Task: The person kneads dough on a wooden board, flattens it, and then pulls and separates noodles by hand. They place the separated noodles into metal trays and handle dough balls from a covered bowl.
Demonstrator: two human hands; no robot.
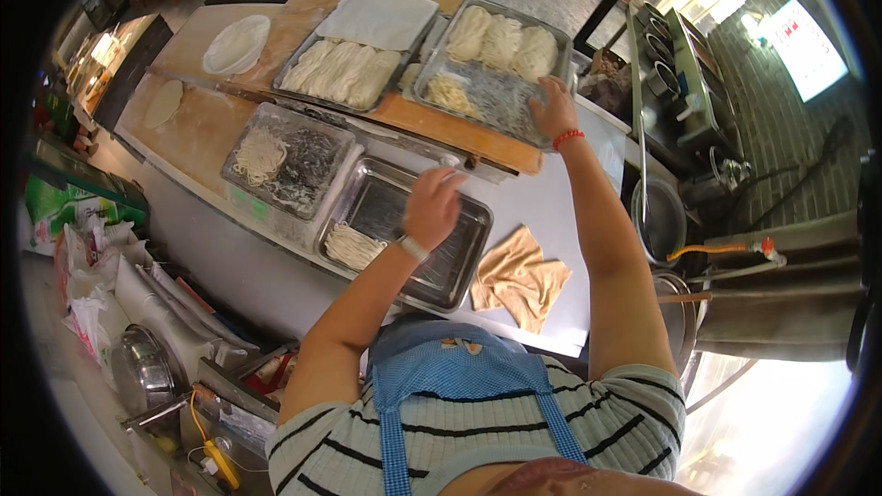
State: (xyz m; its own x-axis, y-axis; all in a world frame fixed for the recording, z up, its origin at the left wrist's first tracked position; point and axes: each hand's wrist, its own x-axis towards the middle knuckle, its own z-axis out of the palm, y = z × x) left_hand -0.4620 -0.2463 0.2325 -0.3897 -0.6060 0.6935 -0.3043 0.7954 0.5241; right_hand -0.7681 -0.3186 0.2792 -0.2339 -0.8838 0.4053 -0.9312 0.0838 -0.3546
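Observation:
My left hand [433, 208], slightly blurred, hovers over a steel tray [475, 248] with nothing visible in it and its fingers apart. A bundle of pale noodles [353, 246] lies in that tray's near left corner. My right hand [555, 110] reaches over the right end of a floured metal tray [482, 100], fingers spread and apparently empty; whether it touches the rim, I cannot tell. Three noodle bundles [502, 41] line the far side of that tray. A small heap of yellowish noodles [449, 94] sits at its near left.
Left of centre, another tray [355, 105] holds noodle bundles partly under a white cloth [379, 17]. A floured tray [310, 165] with loose noodles stands nearer. A tan cloth [521, 279] lies at the right. Beyond are a white bowl [236, 45] and a flat dough piece [164, 103].

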